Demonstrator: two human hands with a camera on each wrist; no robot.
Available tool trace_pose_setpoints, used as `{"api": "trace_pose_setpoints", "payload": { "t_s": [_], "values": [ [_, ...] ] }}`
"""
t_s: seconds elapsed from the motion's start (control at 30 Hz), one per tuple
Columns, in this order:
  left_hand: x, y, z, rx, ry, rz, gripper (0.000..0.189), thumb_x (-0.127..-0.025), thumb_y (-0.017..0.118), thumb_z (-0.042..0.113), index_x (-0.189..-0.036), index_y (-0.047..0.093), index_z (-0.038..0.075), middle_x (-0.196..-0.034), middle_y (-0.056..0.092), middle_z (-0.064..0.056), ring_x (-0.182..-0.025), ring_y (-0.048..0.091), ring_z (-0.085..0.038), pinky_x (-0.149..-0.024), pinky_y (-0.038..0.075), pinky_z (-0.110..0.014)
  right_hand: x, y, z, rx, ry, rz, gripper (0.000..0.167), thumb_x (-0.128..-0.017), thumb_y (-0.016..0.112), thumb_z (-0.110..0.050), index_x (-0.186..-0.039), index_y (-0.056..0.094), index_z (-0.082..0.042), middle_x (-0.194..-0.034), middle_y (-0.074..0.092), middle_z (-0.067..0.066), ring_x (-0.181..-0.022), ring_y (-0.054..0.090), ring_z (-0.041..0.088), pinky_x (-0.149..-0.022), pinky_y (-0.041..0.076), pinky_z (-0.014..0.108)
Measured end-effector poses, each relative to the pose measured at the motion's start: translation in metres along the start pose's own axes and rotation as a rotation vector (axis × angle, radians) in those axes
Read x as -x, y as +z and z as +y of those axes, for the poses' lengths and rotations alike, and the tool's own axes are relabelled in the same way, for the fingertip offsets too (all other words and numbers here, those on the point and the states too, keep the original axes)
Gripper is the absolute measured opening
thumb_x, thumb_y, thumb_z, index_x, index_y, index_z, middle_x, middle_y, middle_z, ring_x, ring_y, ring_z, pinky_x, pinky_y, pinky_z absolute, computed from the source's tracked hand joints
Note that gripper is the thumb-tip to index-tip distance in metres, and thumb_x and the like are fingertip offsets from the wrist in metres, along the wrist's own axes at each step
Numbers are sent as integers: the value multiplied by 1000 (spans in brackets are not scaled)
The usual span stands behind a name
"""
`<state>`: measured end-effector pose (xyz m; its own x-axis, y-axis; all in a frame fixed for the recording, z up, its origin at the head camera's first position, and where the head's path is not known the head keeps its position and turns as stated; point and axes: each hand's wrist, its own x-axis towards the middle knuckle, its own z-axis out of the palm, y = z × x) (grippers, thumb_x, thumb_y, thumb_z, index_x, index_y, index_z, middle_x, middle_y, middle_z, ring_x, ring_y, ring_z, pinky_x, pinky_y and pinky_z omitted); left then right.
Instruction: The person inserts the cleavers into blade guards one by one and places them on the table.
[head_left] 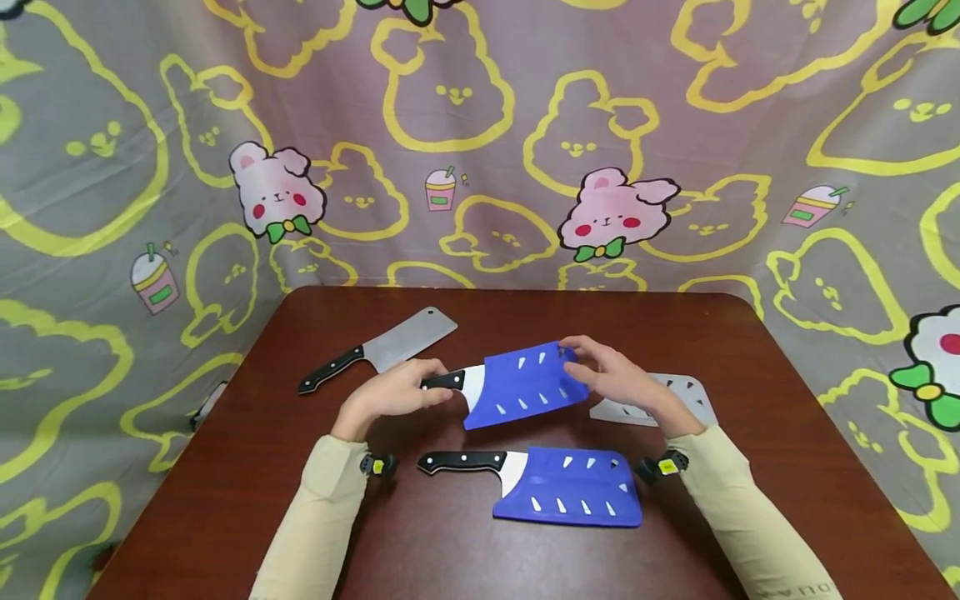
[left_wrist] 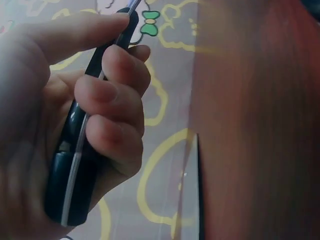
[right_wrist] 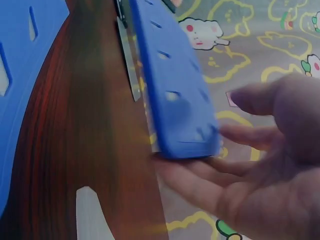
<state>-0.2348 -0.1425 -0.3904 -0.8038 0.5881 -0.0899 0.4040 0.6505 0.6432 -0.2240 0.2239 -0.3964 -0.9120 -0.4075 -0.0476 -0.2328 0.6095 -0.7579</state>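
My left hand [head_left: 397, 390] grips the black handle [left_wrist: 75, 145] of a cleaver, fingers curled round it in the left wrist view. A blue blade guard [head_left: 525, 387] with slots covers the blade, leaving a strip of metal bare near the handle. This cleaver is held above the table, tilted up toward the right. At the guard's far end is my right hand [head_left: 618, 377]. Its fingers touch that end, while the thumb [right_wrist: 255, 100] stands apart from the guard in the right wrist view. Nearer me, a second cleaver in a blue guard [head_left: 573, 487] lies flat, handle leftward.
An uncovered cleaver [head_left: 412, 337] lies at the back left, its black handle toward the left edge. A whitish slotted blade guard [head_left: 693, 396] lies under and beside the right forearm. Behind the brown table [head_left: 240, 500] hangs a patterned cloth [head_left: 480, 167].
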Motion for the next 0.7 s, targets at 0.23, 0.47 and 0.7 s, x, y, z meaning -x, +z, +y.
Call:
{"api": "trace_pose_setpoints", "payload": {
  "t_s": [0.23, 0.47, 0.7],
  "values": [
    [-8, 8, -10, 21, -21, -103, 15, -92, 67, 28, -100, 64, 15, -69, 57, 2, -56, 53, -11, -52, 46, -29, 2, 1, 7, 144, 21, -203, 47, -98, 59, -32, -141, 46, -18, -139, 52, 16, -117, 57, 32, -89, 55, 45],
    [-11, 12, -17, 56, -59, -139, 15, -93, 66, 27, -100, 63, 14, -67, 56, 2, -51, 50, -10, -48, 44, -27, 2, 0, 8, 168, 4, -219, 42, -98, 58, -29, -137, 50, -14, -137, 54, 16, -121, 56, 35, -91, 55, 45],
    [-10, 17, -22, 89, -87, -158, 16, -93, 66, 27, -101, 62, 13, -66, 56, 1, -48, 47, -10, -46, 41, -25, 2, 1, 7, 160, 3, -231, 41, -98, 58, -29, -135, 51, -13, -135, 54, 16, -115, 59, 30, -85, 57, 39]
  ]
}}
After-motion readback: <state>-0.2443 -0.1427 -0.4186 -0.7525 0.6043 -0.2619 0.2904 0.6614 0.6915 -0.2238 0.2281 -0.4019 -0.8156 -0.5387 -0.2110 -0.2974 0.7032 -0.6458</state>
